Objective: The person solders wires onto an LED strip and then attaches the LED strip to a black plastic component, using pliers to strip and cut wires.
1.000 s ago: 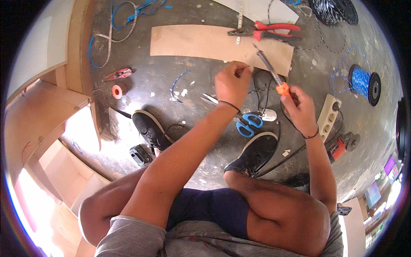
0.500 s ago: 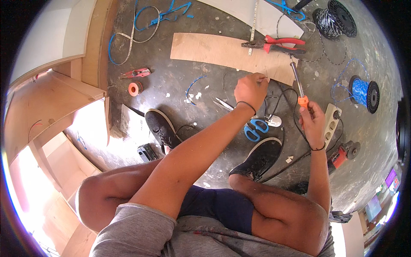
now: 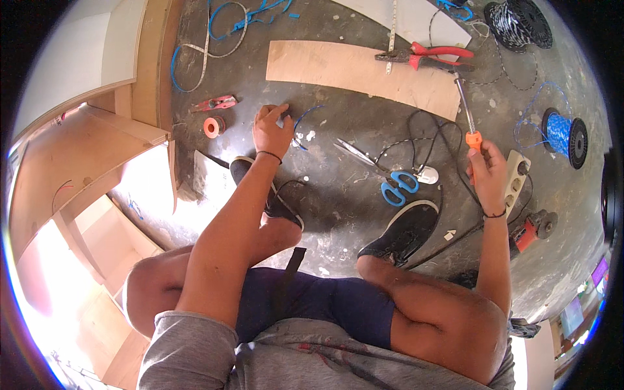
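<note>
My right hand [image 3: 488, 170] grips a soldering iron [image 3: 473, 138] by its orange handle, its metal shaft slanting up toward the plywood strip's right end. My left hand [image 3: 272, 134] hovers low over the floor with thumb and fingers apart, beside a short blue wire [image 3: 300, 123]. I see nothing held in it. To its left lies a small orange-red spool of thin wire [image 3: 214, 127], with small red-handled pliers [image 3: 215, 104] just beyond. Larger red-handled pliers [image 3: 426, 58] rest across the plywood strip [image 3: 344, 70] and a measuring tape [image 3: 391, 39].
Blue-handled scissors [image 3: 398, 187] lie open between my shoes near a white plug-like piece [image 3: 426, 175] and black cable. On the right are a power strip [image 3: 516, 179], a red angle grinder [image 3: 531, 231], a blue cord spool [image 3: 564, 138] and a black-and-white cord spool [image 3: 518, 25]. Wooden cabinets [image 3: 97, 140] stand left.
My left hand has moved left from the plywood's lower edge to the blue wire, and its fingers have spread. The right hand still holds the soldering iron. The whole view has shifted slightly.
</note>
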Available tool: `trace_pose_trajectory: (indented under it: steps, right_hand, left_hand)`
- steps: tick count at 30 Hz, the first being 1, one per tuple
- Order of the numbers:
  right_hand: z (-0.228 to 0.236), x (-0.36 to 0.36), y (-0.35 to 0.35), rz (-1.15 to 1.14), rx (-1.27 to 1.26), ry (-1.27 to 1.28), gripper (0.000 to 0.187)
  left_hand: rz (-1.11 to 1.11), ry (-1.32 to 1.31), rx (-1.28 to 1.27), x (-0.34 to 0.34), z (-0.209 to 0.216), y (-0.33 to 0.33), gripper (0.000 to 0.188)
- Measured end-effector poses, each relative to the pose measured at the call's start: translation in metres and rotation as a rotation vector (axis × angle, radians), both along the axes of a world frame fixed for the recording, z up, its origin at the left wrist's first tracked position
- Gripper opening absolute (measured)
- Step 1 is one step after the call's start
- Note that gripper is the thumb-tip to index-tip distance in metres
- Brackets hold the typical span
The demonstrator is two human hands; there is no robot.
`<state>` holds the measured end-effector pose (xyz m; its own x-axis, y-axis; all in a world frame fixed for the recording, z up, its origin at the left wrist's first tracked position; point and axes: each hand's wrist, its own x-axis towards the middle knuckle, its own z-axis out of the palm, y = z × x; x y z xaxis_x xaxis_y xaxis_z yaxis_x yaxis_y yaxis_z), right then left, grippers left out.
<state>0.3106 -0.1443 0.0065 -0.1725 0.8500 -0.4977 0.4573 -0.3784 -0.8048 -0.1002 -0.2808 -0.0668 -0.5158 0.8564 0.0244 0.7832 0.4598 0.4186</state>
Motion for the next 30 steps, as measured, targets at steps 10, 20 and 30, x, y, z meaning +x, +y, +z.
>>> trace_pose_trajectory:
  steps: [10,20,30]
  right_hand:
    - [-0.001,0.003,0.000,0.024,-0.005,-0.013,0.024]
    - [0.000,0.001,-0.003,-0.001,0.028,-0.021,0.025]
    - [-0.001,0.003,-0.003,0.025,0.004,-0.028,0.024]
  left_hand:
    - [-0.153,-0.094,-0.146,0.008,0.002,0.000,0.016]
    - [-0.203,-0.016,-0.183,0.015,0.002,0.003,0.010]
    - [-0.355,0.208,-0.253,0.031,0.018,0.029,0.018]
